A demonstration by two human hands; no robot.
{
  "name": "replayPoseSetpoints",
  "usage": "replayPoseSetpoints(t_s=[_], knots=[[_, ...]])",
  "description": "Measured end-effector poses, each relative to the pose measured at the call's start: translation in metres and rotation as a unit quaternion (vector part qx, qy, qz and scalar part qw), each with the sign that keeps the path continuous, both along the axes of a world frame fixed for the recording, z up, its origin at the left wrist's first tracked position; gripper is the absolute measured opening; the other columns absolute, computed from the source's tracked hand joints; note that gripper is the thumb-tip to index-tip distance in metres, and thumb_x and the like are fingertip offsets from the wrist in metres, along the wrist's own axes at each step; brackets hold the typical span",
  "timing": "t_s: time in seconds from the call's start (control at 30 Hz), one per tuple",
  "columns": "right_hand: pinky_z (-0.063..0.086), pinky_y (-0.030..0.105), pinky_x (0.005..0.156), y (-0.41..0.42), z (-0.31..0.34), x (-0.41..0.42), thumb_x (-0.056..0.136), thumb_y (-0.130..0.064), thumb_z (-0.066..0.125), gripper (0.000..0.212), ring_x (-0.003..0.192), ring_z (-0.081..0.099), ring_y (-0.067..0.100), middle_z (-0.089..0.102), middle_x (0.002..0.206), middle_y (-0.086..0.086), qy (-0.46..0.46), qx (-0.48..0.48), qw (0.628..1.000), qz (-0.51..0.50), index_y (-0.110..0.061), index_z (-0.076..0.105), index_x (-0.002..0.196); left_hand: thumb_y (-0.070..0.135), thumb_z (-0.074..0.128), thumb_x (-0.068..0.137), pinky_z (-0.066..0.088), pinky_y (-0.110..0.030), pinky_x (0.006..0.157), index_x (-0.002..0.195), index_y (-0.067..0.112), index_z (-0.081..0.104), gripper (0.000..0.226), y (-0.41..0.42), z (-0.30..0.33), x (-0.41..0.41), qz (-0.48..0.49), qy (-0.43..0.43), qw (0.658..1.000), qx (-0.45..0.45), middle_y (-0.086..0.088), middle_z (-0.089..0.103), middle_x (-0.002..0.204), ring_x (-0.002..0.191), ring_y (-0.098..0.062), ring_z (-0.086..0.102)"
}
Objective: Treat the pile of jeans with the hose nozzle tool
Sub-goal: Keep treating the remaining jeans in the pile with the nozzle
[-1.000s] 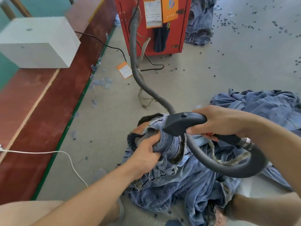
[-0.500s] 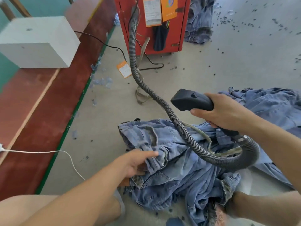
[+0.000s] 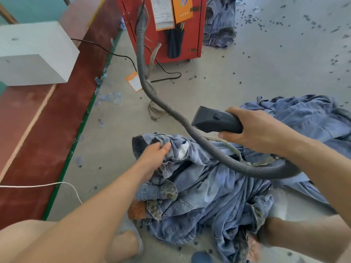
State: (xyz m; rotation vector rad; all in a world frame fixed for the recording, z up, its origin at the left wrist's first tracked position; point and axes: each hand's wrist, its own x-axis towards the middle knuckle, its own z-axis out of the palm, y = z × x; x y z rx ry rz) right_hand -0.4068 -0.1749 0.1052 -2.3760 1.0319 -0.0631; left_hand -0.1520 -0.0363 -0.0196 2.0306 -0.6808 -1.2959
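A pile of blue jeans lies crumpled on the concrete floor in front of me. My left hand grips a bunched waistband at the pile's far left edge. My right hand holds the dark grey hose nozzle tool by its handle, lifted above the pile with its mouth pointing left. The ribbed grey hose loops from under my right wrist, across the jeans, and up to the red machine.
More jeans lie spread to the right, another heap beside the red machine. A white block sits on a red-brown platform at left. A white cord, black cable and small dark scraps lie on the floor.
My right hand lifted the nozzle off the jeans and holds it above them. My left hand let go of one bunch, reached over the pile and gripped a waistband again.
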Motion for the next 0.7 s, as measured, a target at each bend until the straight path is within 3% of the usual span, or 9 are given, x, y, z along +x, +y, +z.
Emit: replayPoseSetpoints(t_s=[0.03,0.1,0.2,0.3,0.43,0.5,0.53,0.6,0.7], knots=[[0.047,0.025,0.06,-0.002,0.0,-0.003,0.086,-0.058,0.067,0.029,0.069,0.062,-0.001,0.067,0.083,-0.014,0.018,-0.002,1.0,0.009,-0.042,0.055,0.106,0.038,0.051,0.108,0.052,-0.038,0.093,0.098,0.024,0.065,0.022,-0.008,0.009,0.003,0.051,0.061,0.996,-0.041,0.002,0.072,0.111,0.103,-0.018,0.066],[0.054,0.033,0.067,-0.004,0.003,-0.007,0.085,-0.059,0.064,0.033,0.072,0.065,0.006,0.069,0.085,-0.012,0.053,-0.013,0.998,0.027,-0.042,0.056,0.112,0.038,0.048,0.109,0.059,-0.047,0.093,0.116,0.026,0.068,0.025,-0.019,0.028,0.008,0.116,0.167,0.975,-0.093,-0.004,0.076,0.119,0.108,-0.026,0.073],[0.055,0.038,0.073,-0.004,0.009,-0.011,0.085,-0.061,0.06,0.033,0.077,0.064,0.007,0.069,0.088,-0.016,0.069,-0.049,0.995,0.051,-0.049,0.053,0.115,0.042,0.042,0.109,0.062,-0.05,0.078,0.132,0.023,0.061,0.036,-0.02,0.046,0.009,0.114,0.278,0.947,-0.113,-0.009,0.075,0.122,0.103,-0.031,0.075],[0.055,0.034,0.07,-0.002,0.014,-0.011,0.086,-0.06,0.062,0.032,0.074,0.063,0.002,0.069,0.086,-0.019,0.049,-0.046,0.996,0.064,-0.053,0.052,0.116,0.046,0.032,0.11,0.062,-0.052,0.082,0.137,0.017,0.058,0.047,-0.022,0.057,0.002,0.089,0.352,0.925,-0.111,-0.017,0.071,0.129,0.11,-0.037,0.072],[0.054,0.028,0.066,0.001,0.017,-0.009,0.086,-0.057,0.064,0.031,0.07,0.063,0.0,0.069,0.083,-0.019,0.043,-0.021,0.995,0.082,-0.052,0.053,0.114,0.044,0.04,0.109,0.063,-0.041,0.085,0.128,0.012,0.065,0.045,-0.024,0.071,-0.011,0.086,0.403,0.904,-0.118,-0.018,0.073,0.122,0.104,-0.03,0.074],[0.051,0.027,0.065,0.001,0.016,-0.01,0.087,-0.052,0.067,0.028,0.071,0.062,-0.001,0.068,0.083,-0.018,0.041,-0.012,0.996,0.084,-0.051,0.053,0.112,0.025,0.053,0.105,0.063,-0.032,0.076,0.131,0.015,0.06,0.028,-0.023,0.071,-0.018,0.051,0.395,0.908,-0.126,-0.013,0.073,0.115,0.094,-0.024,0.073],[0.051,0.027,0.065,0.0,0.015,-0.01,0.088,-0.05,0.068,0.027,0.072,0.062,-0.002,0.068,0.083,-0.018,0.042,-0.006,0.996,0.083,-0.05,0.054,0.11,0.012,0.056,0.103,0.061,-0.029,0.071,0.135,0.015,0.056,0.033,-0.021,0.07,-0.019,0.043,0.385,0.912,-0.132,-0.013,0.071,0.114,0.089,-0.022,0.071],[0.051,0.027,0.065,-0.001,0.014,-0.011,0.089,-0.048,0.07,0.025,0.075,0.063,-0.003,0.068,0.082,-0.018,0.051,0.01,0.995,0.084,-0.048,0.055,0.109,-0.005,0.049,0.1,0.057,-0.026,0.067,0.144,0.011,0.05,0.046,-0.02,0.071,-0.018,0.03,0.382,0.912,-0.148,-0.014,0.066,0.115,0.084,-0.02,0.067],[0.048,0.021,0.064,0.002,0.011,-0.005,0.086,-0.049,0.071,0.023,0.078,0.063,-0.004,0.067,0.082,-0.021,0.052,0.038,0.993,0.098,-0.047,0.057,0.105,-0.008,0.037,0.101,0.055,-0.032,0.076,0.15,0.007,0.047,0.052,-0.018,0.074,-0.018,0.022,0.421,0.892,-0.16,-0.017,0.062,0.124,0.092,-0.024,0.063]])
